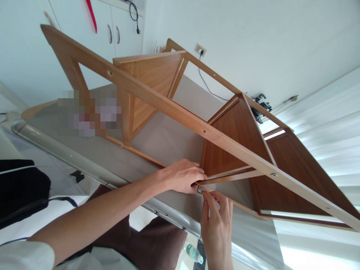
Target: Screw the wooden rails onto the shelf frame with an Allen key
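A wooden shelf unit (168, 99) with several slatted panels lies on its side on the grey tabletop (180, 131). My left hand (184, 175) is closed around its near lower rail, where a crosspiece joins; the fingertips are partly hidden behind the wood. Just to the right, my right hand (216, 212) pinches a small dark bent hex key (199, 190), its short end against the same rail beside my left fingers. Screw holes show along the long upper rail (204, 131).
A metal rim (84, 165) edges the table on my side. Below it stands a plastic bottle (193, 253). A black bag (22, 191) is at the left. White cabinets (81, 33) stand behind, and a plugged-in cord (206, 84) hangs from the wall socket (200, 49).
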A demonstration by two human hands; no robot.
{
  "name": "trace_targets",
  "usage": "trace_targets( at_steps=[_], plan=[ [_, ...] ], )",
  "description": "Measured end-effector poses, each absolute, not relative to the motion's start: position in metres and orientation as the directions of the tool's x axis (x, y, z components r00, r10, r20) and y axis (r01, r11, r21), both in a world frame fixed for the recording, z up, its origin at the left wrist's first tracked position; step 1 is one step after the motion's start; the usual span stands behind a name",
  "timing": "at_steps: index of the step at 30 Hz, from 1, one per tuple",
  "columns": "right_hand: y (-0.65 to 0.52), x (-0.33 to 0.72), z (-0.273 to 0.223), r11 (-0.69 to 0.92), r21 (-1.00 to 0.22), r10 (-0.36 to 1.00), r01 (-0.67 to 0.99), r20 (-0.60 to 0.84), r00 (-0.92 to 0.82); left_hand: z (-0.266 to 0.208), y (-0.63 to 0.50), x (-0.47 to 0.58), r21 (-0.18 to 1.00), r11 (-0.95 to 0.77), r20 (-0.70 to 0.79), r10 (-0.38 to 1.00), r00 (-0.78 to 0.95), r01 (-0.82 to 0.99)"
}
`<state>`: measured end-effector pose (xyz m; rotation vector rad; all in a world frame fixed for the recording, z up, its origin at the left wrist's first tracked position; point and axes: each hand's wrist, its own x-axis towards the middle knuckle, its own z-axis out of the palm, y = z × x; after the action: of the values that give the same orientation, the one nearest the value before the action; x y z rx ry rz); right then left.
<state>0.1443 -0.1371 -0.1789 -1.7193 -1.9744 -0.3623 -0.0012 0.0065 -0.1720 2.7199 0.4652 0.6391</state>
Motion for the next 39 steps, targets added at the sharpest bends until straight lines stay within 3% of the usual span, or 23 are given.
trace_targets(
  at_steps=[16,39],
  plan=[
    [-0.138,0.15,-0.184,0.16,-0.129,0.847,0.979,0.528,-0.069,-0.173,0.008,-0.001,0.377,-0.903,0.392,0.357,0.848,0.206],
    [-0.143,0.16,-0.2,0.107,-0.302,0.835,0.947,0.545,0.079,-0.174,0.008,-0.001,0.38,-0.9,0.386,0.365,0.847,0.214]
  ],
)
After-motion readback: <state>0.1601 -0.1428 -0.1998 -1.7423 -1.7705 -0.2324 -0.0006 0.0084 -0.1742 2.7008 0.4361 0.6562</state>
